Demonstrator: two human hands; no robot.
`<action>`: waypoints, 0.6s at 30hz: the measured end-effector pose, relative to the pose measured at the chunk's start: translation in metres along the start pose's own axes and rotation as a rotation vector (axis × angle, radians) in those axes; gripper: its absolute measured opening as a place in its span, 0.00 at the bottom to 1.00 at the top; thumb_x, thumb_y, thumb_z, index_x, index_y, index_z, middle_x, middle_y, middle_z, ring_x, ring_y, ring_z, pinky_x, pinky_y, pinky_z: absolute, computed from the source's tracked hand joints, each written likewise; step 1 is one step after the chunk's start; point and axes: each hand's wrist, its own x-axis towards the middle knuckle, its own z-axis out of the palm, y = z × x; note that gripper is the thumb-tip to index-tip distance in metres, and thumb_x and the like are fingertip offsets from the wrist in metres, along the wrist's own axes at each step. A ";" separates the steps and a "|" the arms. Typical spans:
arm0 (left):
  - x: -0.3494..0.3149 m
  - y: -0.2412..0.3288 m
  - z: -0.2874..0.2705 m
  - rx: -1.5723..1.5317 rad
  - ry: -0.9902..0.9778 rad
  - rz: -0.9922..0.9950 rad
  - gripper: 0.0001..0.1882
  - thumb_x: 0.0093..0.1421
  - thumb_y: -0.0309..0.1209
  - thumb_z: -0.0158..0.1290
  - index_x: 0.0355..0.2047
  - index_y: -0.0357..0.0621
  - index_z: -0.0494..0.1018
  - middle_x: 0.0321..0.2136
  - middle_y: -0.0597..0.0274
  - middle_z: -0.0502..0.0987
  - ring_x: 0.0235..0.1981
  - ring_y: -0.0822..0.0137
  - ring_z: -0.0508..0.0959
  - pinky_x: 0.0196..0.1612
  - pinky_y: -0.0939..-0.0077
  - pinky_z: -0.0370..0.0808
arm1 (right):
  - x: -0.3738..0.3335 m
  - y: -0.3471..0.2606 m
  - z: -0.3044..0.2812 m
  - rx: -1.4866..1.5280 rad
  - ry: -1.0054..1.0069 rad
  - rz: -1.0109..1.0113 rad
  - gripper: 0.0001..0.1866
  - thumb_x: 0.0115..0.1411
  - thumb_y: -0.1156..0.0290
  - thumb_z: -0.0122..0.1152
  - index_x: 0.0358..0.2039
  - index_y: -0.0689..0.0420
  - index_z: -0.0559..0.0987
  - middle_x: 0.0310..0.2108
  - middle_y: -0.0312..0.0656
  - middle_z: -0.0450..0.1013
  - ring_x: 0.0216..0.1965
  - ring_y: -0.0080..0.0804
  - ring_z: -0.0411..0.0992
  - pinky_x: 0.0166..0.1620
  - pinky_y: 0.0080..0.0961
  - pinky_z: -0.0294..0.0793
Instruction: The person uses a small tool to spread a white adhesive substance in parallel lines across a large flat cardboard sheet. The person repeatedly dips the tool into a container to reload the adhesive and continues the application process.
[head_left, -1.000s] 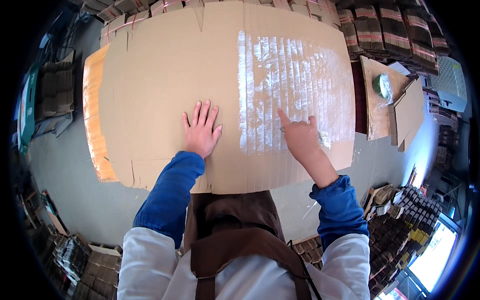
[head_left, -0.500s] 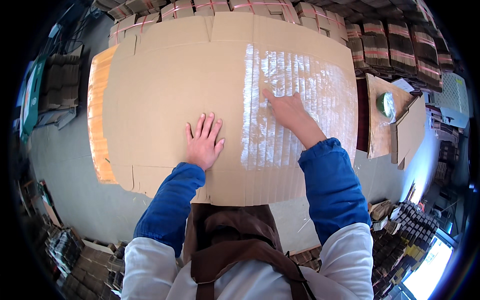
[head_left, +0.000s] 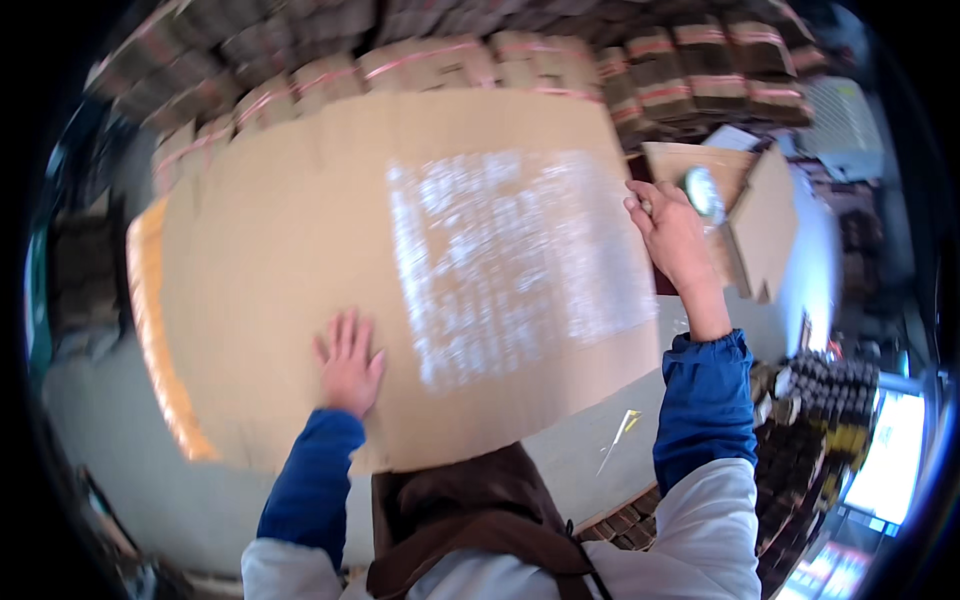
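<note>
A large brown cardboard sheet [head_left: 280, 220] lies flat in front of me, its right part covered with overlapping strips of clear shiny tape [head_left: 480, 270]. My left hand [head_left: 350, 368] presses on the bare cardboard left of the tape, fingers spread. At the sheet's right edge is my right hand [head_left: 675, 235], its fingers curled together; whatever they pinch is too small and blurred to name. Just beyond that hand, a green tape roll [head_left: 703, 193] rests on a wooden board [head_left: 690, 160].
An orange surface [head_left: 150, 310] shows under the sheet's left edge. Strapped bundles of folded cardboard [head_left: 425, 62] line the far side. A cardboard piece [head_left: 762, 225] leans by the tape roll. Scraps [head_left: 625, 425] lie on the grey floor at the right. More stacks [head_left: 780, 480] stand lower right.
My right hand has moved from the taped area to the sheet's right edge, its pointing finger now curled in. The view has swung right. My left hand still lies flat on the cardboard.
</note>
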 end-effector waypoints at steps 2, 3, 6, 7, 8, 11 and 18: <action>0.004 -0.004 0.003 0.002 0.008 0.011 0.34 0.60 0.38 0.51 0.67 0.47 0.60 0.71 0.53 0.52 0.73 0.49 0.47 0.70 0.37 0.35 | -0.011 0.061 -0.037 0.097 0.112 0.209 0.18 0.66 0.58 0.58 0.49 0.55 0.80 0.37 0.54 0.74 0.40 0.55 0.73 0.46 0.44 0.73; 0.006 -0.001 0.005 0.007 0.018 0.022 0.35 0.60 0.38 0.51 0.67 0.46 0.59 0.71 0.53 0.52 0.73 0.49 0.47 0.70 0.37 0.35 | -0.016 0.097 -0.054 0.012 0.110 0.360 0.19 0.66 0.56 0.56 0.49 0.55 0.80 0.38 0.54 0.74 0.39 0.54 0.74 0.45 0.43 0.73; 0.007 -0.007 0.009 0.033 0.032 0.057 0.35 0.60 0.38 0.50 0.67 0.43 0.59 0.71 0.49 0.51 0.72 0.45 0.47 0.70 0.36 0.35 | -0.043 0.178 -0.071 -0.050 0.226 0.421 0.20 0.67 0.54 0.55 0.46 0.57 0.81 0.36 0.53 0.73 0.36 0.52 0.74 0.44 0.41 0.73; 0.006 -0.005 0.008 0.044 0.018 0.050 0.35 0.60 0.37 0.50 0.67 0.42 0.59 0.71 0.48 0.51 0.72 0.45 0.47 0.70 0.36 0.35 | -0.046 0.201 -0.074 -0.060 0.222 0.466 0.20 0.67 0.53 0.55 0.45 0.57 0.81 0.36 0.53 0.73 0.35 0.51 0.74 0.43 0.40 0.73; 0.006 -0.003 0.006 0.054 0.003 0.044 0.35 0.60 0.37 0.49 0.67 0.41 0.58 0.71 0.47 0.51 0.72 0.44 0.47 0.70 0.36 0.35 | -0.048 0.222 -0.075 -0.072 0.217 0.513 0.20 0.67 0.53 0.55 0.43 0.58 0.82 0.35 0.53 0.73 0.34 0.51 0.74 0.43 0.39 0.73; 0.007 0.009 0.001 0.084 -0.034 0.057 0.34 0.62 0.37 0.46 0.67 0.39 0.57 0.71 0.43 0.51 0.72 0.42 0.47 0.70 0.37 0.35 | -0.042 0.293 -0.056 0.223 0.249 0.634 0.20 0.68 0.54 0.54 0.41 0.61 0.81 0.34 0.53 0.74 0.34 0.49 0.74 0.42 0.37 0.73; 0.003 -0.014 0.009 0.183 0.037 0.126 0.33 0.65 0.39 0.39 0.69 0.37 0.52 0.71 0.42 0.49 0.72 0.40 0.46 0.70 0.39 0.34 | 0.002 0.341 0.020 0.346 0.141 0.357 0.13 0.60 0.66 0.64 0.38 0.63 0.82 0.38 0.54 0.76 0.39 0.49 0.76 0.46 0.35 0.74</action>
